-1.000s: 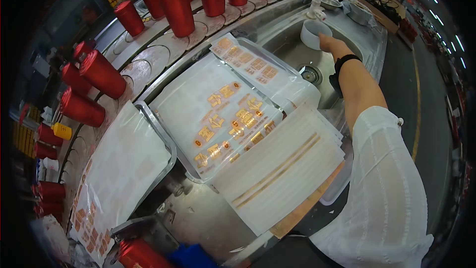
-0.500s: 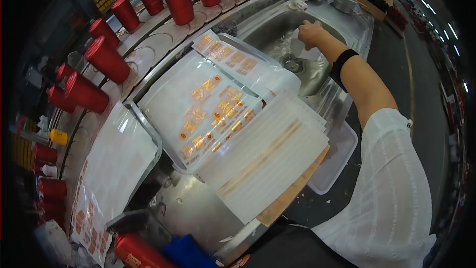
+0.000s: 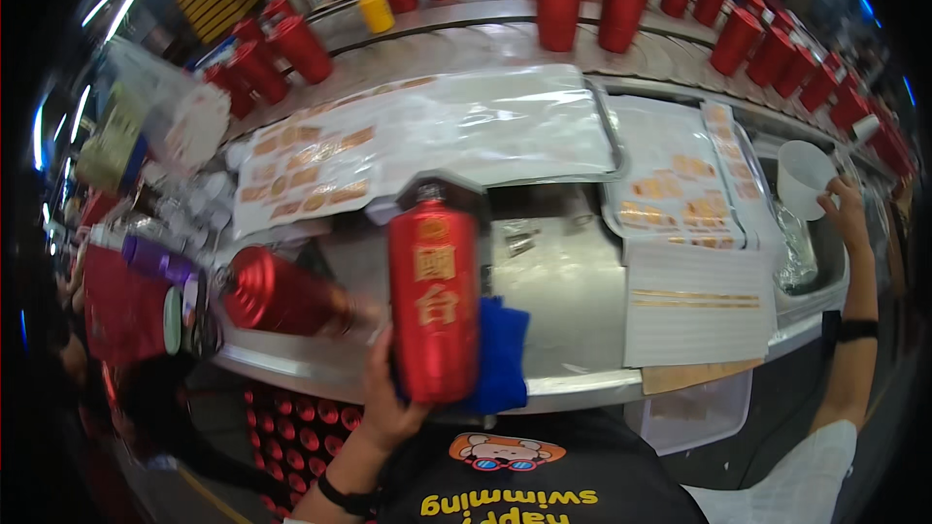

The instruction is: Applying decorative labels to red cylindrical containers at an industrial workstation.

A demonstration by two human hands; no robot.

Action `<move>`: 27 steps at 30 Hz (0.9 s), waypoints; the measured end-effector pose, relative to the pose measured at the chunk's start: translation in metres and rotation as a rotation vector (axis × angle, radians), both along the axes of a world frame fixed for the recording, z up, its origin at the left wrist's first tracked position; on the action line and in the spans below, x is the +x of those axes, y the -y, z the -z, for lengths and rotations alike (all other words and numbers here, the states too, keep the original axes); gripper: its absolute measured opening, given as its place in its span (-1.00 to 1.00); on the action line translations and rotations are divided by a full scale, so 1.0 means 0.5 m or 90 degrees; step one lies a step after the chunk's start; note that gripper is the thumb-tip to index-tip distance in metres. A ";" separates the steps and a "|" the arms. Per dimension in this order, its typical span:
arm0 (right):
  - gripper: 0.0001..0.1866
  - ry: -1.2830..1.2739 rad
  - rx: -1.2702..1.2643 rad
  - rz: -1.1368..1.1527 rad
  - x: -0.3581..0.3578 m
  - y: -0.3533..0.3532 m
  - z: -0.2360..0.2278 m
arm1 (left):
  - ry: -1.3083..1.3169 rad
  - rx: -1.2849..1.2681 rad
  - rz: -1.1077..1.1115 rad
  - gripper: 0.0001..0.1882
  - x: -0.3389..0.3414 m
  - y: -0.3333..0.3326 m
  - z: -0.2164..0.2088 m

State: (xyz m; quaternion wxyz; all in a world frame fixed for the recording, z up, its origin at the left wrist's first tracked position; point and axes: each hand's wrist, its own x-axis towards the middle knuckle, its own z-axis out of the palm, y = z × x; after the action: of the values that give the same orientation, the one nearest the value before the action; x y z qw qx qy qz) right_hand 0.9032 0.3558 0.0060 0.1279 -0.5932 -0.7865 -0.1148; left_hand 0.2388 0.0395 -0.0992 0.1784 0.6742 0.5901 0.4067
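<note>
My left hand (image 3: 390,406) is closed round the lower side of a red bottle (image 3: 433,301) with gold characters, held upright above the front of the metal worktop. A blue cloth (image 3: 507,354) shows just behind it. At the far right, my right hand (image 3: 847,212) pinches the edge of a white, paper-like piece (image 3: 804,178) with a rounded outline, above the metal sink (image 3: 825,281). Left of the held bottle, a second red bottle (image 3: 275,289) lies tilted, blurred at its right end.
Backing sheets with gold-orange decals (image 3: 316,170) lie across the worktop, more on a tray (image 3: 680,196). A white sheet stack (image 3: 694,330) rests beside the sink. Red bottles (image 3: 560,10) line the conveyor (image 3: 466,37) behind. A white bin (image 3: 694,417) stands below the edge.
The view has swung left. My right hand has lifted the white piece up from low in the sink. My left hand, out of view before, now shows with a red bottle in it.
</note>
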 end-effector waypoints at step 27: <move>-0.71 0.164 -0.060 -0.559 -1.226 0.040 -0.208 | 0.139 0.123 0.120 -0.28 -0.043 0.001 -0.021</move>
State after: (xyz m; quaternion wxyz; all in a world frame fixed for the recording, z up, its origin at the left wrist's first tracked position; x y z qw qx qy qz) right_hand 0.2902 0.3357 0.1100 0.0387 -0.1897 -0.9773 -0.0863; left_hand 0.2174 0.0391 -0.0889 0.2131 0.6924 0.4598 0.5137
